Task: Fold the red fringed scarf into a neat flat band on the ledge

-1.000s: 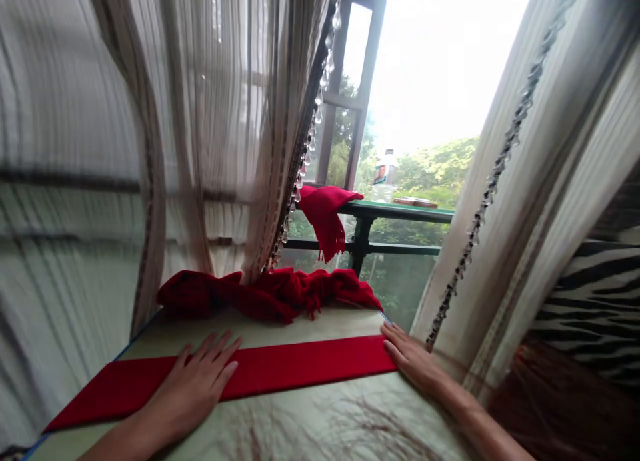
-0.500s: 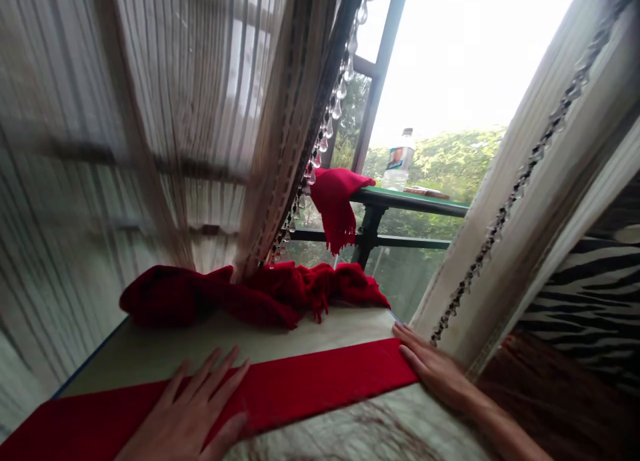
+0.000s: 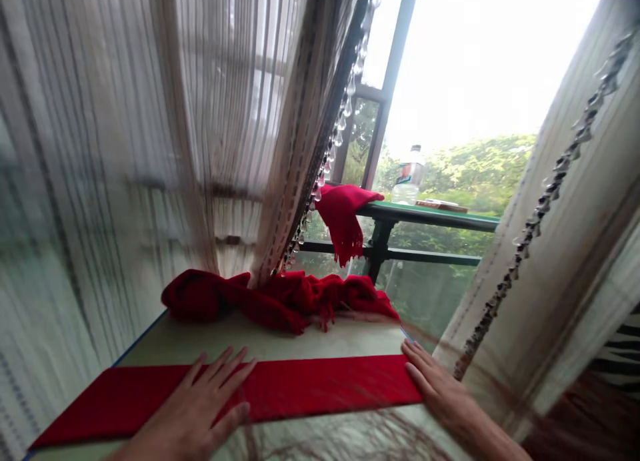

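A long red scarf, folded into a flat strip, lies across the pale tabletop. My left hand rests on it left of the middle, palm down with fingers spread. At the strip's right end, by the table edge, my right hand lies flat with fingers stretched out. Beyond the strip, a crumpled red scarf with fringe is heaped along the far edge of the table. Strands of hair blur across the near part of the view.
Another red fringed scarf hangs over the green railing. A plastic bottle and a small flat object stand on that railing. Sheer curtains with beaded trim hang at the left and right.
The view has shifted, so the table and scarves sit differently in frame and more of the strip's left end shows. Both hands stay at about the same places on the strip.
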Demonstrator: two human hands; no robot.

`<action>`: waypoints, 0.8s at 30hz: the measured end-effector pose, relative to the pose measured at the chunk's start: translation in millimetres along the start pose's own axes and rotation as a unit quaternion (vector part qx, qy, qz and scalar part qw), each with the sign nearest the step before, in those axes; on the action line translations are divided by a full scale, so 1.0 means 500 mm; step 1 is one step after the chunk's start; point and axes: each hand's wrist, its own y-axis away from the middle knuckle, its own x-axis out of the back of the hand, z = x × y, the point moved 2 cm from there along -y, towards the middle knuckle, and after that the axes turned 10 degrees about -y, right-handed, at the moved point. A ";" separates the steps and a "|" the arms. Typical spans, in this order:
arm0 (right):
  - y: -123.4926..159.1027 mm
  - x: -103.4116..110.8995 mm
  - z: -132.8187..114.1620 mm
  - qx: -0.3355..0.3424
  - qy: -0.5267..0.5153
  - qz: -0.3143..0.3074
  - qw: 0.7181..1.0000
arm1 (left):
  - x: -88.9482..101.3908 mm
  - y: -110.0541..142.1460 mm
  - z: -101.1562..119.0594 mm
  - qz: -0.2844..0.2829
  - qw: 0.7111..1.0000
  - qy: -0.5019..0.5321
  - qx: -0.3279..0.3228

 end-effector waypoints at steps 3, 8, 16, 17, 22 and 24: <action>-0.007 0.004 -0.003 0.009 0.009 0.016 1.000 | 0.031 -0.004 0.017 -0.020 0.999 0.025 0.026; -0.053 0.029 -0.089 0.065 -0.018 0.037 0.997 | 0.100 -0.064 0.107 -0.036 0.998 0.044 0.040; -0.145 0.012 -0.254 0.172 -0.116 0.056 0.977 | 0.119 -0.197 0.253 -0.117 0.992 0.051 0.003; -0.147 0.012 -0.245 0.169 -0.125 0.060 0.976 | 0.107 -0.202 0.255 -0.118 0.992 0.050 -0.002; -0.134 0.069 -0.183 0.151 -0.155 0.094 0.972 | 0.034 -0.203 0.232 -0.056 0.997 0.051 -0.034; -0.112 0.087 -0.176 0.143 -0.154 0.103 0.972 | 0.012 -0.200 0.223 -0.030 0.997 0.049 -0.048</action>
